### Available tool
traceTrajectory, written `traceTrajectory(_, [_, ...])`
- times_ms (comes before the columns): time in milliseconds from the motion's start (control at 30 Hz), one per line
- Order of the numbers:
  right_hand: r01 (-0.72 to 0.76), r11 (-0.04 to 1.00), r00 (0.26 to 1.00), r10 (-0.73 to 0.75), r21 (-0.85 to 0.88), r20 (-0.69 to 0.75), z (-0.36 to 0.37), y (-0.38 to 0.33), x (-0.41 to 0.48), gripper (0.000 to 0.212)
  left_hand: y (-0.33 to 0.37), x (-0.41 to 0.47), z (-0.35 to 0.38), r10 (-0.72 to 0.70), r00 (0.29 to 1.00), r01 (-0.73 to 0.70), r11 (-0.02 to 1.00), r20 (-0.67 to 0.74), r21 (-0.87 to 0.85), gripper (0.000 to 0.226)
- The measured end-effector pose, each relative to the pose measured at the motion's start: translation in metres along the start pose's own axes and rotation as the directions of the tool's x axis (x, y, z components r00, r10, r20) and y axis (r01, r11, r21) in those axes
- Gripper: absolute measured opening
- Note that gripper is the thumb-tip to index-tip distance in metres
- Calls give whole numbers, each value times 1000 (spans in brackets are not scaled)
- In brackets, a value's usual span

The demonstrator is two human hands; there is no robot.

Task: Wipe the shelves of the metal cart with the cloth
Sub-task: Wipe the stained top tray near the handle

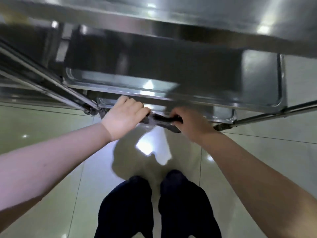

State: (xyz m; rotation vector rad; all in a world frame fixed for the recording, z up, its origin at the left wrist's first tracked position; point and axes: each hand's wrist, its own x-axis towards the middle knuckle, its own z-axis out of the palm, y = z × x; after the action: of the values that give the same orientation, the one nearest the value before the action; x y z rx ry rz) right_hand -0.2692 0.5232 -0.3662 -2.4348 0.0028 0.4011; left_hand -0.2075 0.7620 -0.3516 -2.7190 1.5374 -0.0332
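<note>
Both hands hold the dark cloth at the middle of the frame; the left hand has its fingers curled down over one end of it, knuckles up, and the right hand is wrapped round the other end, so the cloth runs as a short, bunched band between the two fists; a loose corner of it hangs below the right hand; motion blur hides the finer folds. The cloth sits right at the near edge of the lowest shelf of the metal cart; whether it touches the metal there I cannot tell. Above that, the middle shelf shows as a shallow tray with a raised rim and rounded corners, bright spots of light on its near lip; the top shelf stretches across the whole upper edge of the frame, shiny and blurred. Thin metal tubes slant away from the cart at the left and right, and a small wheel shows at the lower left corner of the frame of the cart. Both bare forearms reach in from the lower corners; under them lies a pale, glossy tiled floor with reflected lights, and at bottom centre stand the person's two legs in dark trousers.
</note>
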Motion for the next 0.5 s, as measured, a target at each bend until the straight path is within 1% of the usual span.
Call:
traceTrajectory(67, [26,1000,999,-26,-4,20,-42,-47,-19,12,-4,-14,-70,-9,1000,9,1000,1,12,35])
traceTrajectory(167, [129,991,991,-128,23,-32,-124,-127,-50,13,-10,-27,-187,-73,997,72,997,33,33,54])
traceTrajectory(200, [176,984,983,-175,16,-52,-156,-157,-59,12,-13,-29,-231,-105,994,104,994,23,43,61])
traceTrajectory(233, [220,976,973,-220,-8,-65,-189,-188,-66,11,-16,-33,-275,-130,991,130,990,-11,47,62])
traceTrajectory(267, [252,967,964,-255,-47,-71,-222,-220,-74,12,-19,-36,-320,-147,987,150,987,-58,53,50])
traceTrajectory(300, [273,958,958,-279,-90,-70,-256,-252,-80,12,-23,-39,-362,-153,981,162,985,-117,66,34])
traceTrajectory(333, [298,947,948,-308,-121,-76,-289,-283,-87,11,-27,-43,-404,-169,969,186,979,-178,83,25])
traceTrajectory(433, [395,904,900,-416,-161,-128,-379,-366,-108,7,-36,-54,-518,-208,921,265,954,-330,137,16])
traceTrajectory(500, [445,872,862,-479,-201,-167,-427,-412,-118,10,-41,-57,-582,-206,880,313,929,-429,196,13])
